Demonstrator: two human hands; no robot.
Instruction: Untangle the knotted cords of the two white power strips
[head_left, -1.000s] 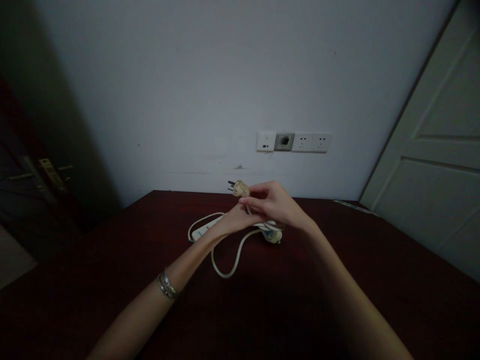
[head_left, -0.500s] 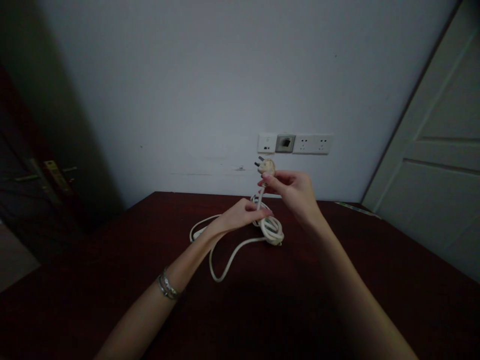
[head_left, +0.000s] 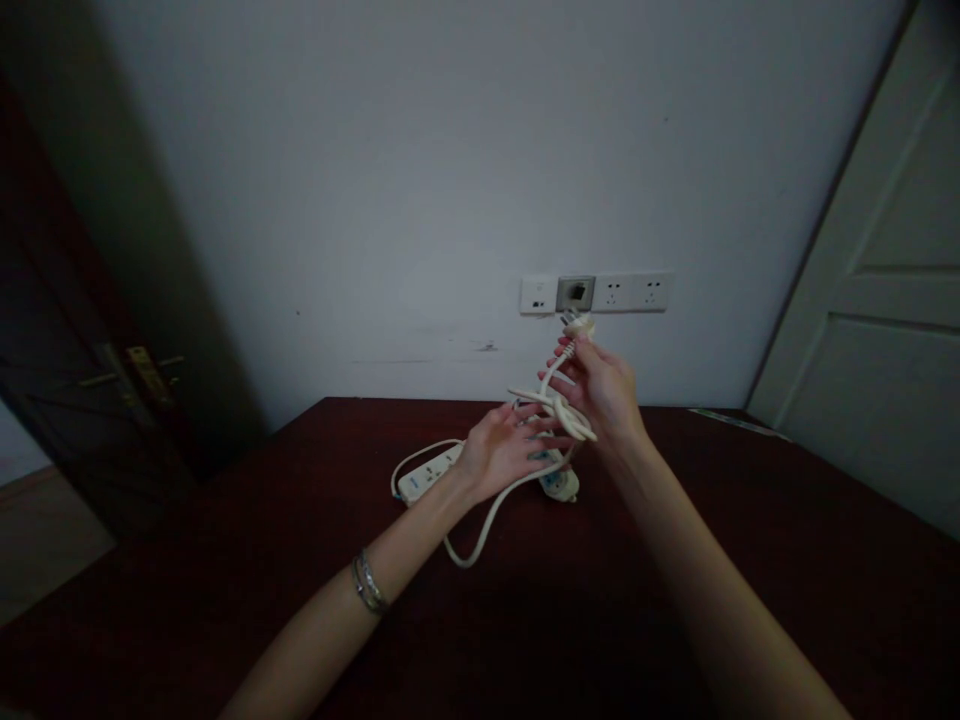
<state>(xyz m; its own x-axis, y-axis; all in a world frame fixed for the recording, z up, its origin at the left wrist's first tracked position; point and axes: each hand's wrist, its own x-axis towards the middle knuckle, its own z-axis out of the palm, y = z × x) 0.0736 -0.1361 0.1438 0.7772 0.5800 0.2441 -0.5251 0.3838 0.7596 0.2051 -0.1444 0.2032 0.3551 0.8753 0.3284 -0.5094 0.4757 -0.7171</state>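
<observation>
Between thumb and fingers my right hand (head_left: 606, 385) grips a whitish plug (head_left: 580, 325), its metal prongs pointing up and left near the wall sockets. From the plug hangs a white cord (head_left: 568, 415), looped in a loose bundle between my hands. My left hand (head_left: 504, 455) is beneath and beside the bundle, palm turned up and fingers spread; some fingers touch or nearly touch the cord. Two white power strips lie on the table: one (head_left: 427, 476) left of my left hand, partly covered by it, another end (head_left: 561, 484) just past its fingertips.
On the wall sits a row of outlets: a white plate (head_left: 538, 295), a grey-framed one (head_left: 576, 292) and white sockets (head_left: 632, 292). The dark red table (head_left: 525, 630) meets the wall. A white door (head_left: 892, 350) is at right, a dark door (head_left: 67, 400) with a handle at left.
My right hand has carried the plug rightward, and the coiled cord has been lifted off the power strip. My left hand has moved right and its fingers have spread.
</observation>
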